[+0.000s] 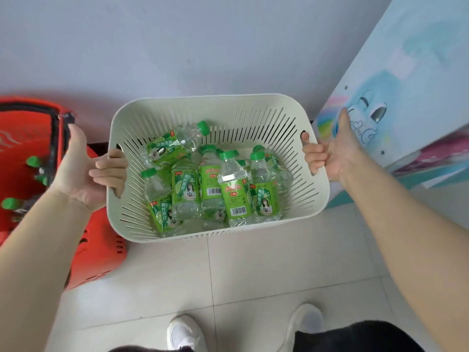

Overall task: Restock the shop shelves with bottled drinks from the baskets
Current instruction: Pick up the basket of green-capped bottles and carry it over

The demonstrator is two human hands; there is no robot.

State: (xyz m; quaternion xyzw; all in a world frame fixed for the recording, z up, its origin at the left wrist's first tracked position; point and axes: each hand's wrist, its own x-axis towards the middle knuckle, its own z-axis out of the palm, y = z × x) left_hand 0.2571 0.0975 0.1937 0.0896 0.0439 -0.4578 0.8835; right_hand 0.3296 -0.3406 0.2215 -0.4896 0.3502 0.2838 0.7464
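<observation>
I hold a cream slatted plastic basket [308,199] above the tiled floor. My left hand [83,171] grips its left handle slot, fingers curled through and thumb raised. At the opposite side, my right hand [330,153] grips the right handle slot the same way. Inside lie several clear lime soda bottles [234,191] with green caps and green labels, most leaning upright, one lying on its side at the back [177,143].
A red shopping basket [96,252] with black handles stands at the left, holding more green-capped bottles [10,203]. A pale wall is ahead. A colourful printed panel [406,97] rises at the right. My white shoes [184,334] stand on the floor tiles below.
</observation>
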